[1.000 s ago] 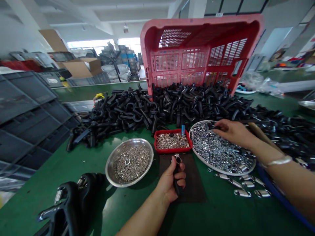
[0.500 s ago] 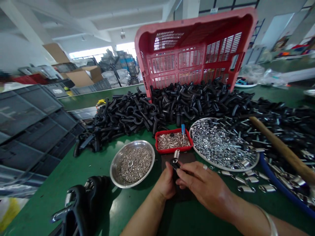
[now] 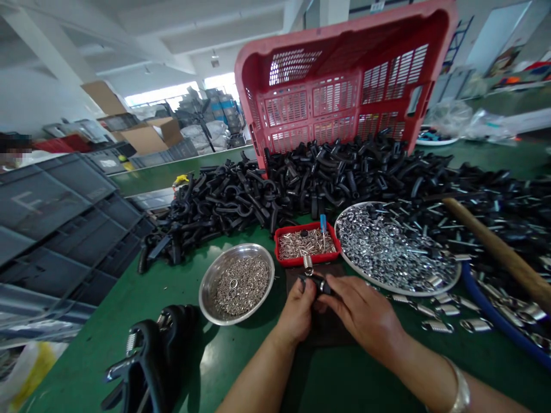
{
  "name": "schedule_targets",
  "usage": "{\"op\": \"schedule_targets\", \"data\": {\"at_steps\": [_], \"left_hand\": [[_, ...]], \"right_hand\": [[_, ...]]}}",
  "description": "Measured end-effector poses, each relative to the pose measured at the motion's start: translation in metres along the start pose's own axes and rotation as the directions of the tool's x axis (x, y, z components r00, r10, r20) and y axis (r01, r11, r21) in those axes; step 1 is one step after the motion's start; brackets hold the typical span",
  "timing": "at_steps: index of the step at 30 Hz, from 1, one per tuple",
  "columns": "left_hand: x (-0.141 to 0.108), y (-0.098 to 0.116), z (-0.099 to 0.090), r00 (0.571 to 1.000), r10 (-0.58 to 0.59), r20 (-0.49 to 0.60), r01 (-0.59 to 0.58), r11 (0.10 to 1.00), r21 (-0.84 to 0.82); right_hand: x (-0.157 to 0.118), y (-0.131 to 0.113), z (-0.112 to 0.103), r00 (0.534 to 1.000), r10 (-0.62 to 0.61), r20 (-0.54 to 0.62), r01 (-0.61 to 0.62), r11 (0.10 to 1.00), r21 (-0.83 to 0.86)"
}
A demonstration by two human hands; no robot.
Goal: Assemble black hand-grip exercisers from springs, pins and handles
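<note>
Both hands are together over a dark mat [image 3: 333,335] in the middle of the bench. My left hand [image 3: 296,314] is closed round a black plastic clamp part [image 3: 319,283], thumb on top. A coiled metal spring [image 3: 307,263] sticks up from that part, pointing away from me. The fingers of my right hand [image 3: 365,312] pinch the right end of the same part; some fingertips are hidden. Just beyond the hands lies a red tray [image 3: 284,263] of small metal pins, with a blue-handled screwdriver [image 3: 323,223] standing in it. Left of them is a steel bowl [image 3: 206,301] of tiny metal pieces.
A heap of black clamp parts [image 3: 232,198] spills from a tipped red crate [image 3: 344,37]. On the right are a plate [image 3: 340,246] of metal fittings, loose springs [image 3: 437,326], a blue-rimmed container [image 3: 486,310] and a wooden handle [image 3: 495,246]. Sprung clamps [image 3: 150,350] lie front left, beside grey crates [image 3: 55,229].
The black part has turned so its end now points right, showing more of it between the hands. The right fingers have shifted to that end. The view has moved slightly.
</note>
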State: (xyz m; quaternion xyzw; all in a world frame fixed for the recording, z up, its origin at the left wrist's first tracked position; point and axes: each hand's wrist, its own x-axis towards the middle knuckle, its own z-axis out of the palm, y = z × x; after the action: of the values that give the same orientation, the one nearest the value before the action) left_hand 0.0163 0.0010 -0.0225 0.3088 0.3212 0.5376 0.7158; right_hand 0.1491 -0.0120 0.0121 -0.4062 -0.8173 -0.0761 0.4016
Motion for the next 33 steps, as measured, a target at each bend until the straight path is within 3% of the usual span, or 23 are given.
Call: {"op": "schedule_targets", "data": {"at_steps": [2, 5, 8, 10, 12, 15, 16, 20, 24, 27, 28, 31, 32, 33], "left_hand": [[0.003, -0.004, 0.001, 0.998, 0.022, -0.055, -0.020, 1.000, 0.020], [0.004, -0.006, 0.004, 0.999, 0.022, -0.038, -0.019, 0.996, 0.090], [0.003, -0.003, 0.007, 0.997, 0.060, -0.054, -0.051, 0.985, 0.167], [0.004, -0.001, 0.008, 0.995, 0.056, -0.082, -0.043, 0.987, 0.154], [0.004, 0.001, 0.010, 0.993, 0.032, -0.113, -0.020, 0.994, 0.105], [0.006, 0.001, 0.012, 0.986, 0.010, -0.168, 0.002, 0.998, 0.068], [0.006, 0.001, 0.012, 0.982, 0.010, -0.186, 0.004, 0.997, 0.074], [0.007, 0.001, 0.012, 0.978, -0.006, -0.207, 0.032, 0.992, 0.120], [0.007, 0.003, 0.010, 0.978, -0.052, -0.202, 0.072, 0.993, 0.092], [0.008, 0.004, 0.010, 0.977, -0.069, -0.202, 0.092, 0.990, 0.106], [0.008, 0.004, 0.010, 0.976, -0.077, -0.203, 0.099, 0.990, 0.096], [0.008, 0.006, 0.010, 0.975, -0.107, -0.194, 0.120, 0.991, 0.057], [0.007, 0.006, 0.010, 0.976, -0.107, -0.187, 0.120, 0.991, 0.061], [0.007, 0.006, 0.010, 0.979, -0.100, -0.179, 0.115, 0.990, 0.077]], "right_hand": [[0.000, 0.011, 0.006, 0.999, 0.020, 0.036, -0.020, 1.000, 0.019], [0.003, 0.026, 0.008, 0.980, 0.084, 0.178, -0.100, 0.992, 0.083], [0.013, 0.035, 0.004, 0.867, 0.178, 0.466, -0.292, 0.938, 0.185], [0.020, 0.037, 0.002, 0.788, 0.202, 0.581, -0.359, 0.918, 0.167], [0.022, 0.037, 0.003, 0.808, 0.228, 0.543, -0.305, 0.951, 0.054], [0.021, 0.037, 0.009, 0.898, 0.169, 0.407, -0.149, 0.986, -0.079], [0.021, 0.037, 0.011, 0.899, 0.162, 0.407, -0.143, 0.987, -0.076], [0.020, 0.039, 0.015, 0.817, 0.225, 0.530, -0.288, 0.957, 0.038], [0.017, 0.041, 0.014, 0.860, 0.215, 0.462, -0.223, 0.974, -0.038], [0.015, 0.040, 0.013, 0.761, 0.248, 0.600, -0.327, 0.945, 0.024], [0.014, 0.039, 0.012, 0.754, 0.251, 0.608, -0.341, 0.939, 0.036], [0.014, 0.037, 0.011, 0.856, 0.231, 0.463, -0.250, 0.968, -0.020], [0.014, 0.036, 0.010, 0.863, 0.238, 0.445, -0.250, 0.968, -0.034], [0.015, 0.035, 0.010, 0.840, 0.256, 0.479, -0.282, 0.959, -0.019]]}}
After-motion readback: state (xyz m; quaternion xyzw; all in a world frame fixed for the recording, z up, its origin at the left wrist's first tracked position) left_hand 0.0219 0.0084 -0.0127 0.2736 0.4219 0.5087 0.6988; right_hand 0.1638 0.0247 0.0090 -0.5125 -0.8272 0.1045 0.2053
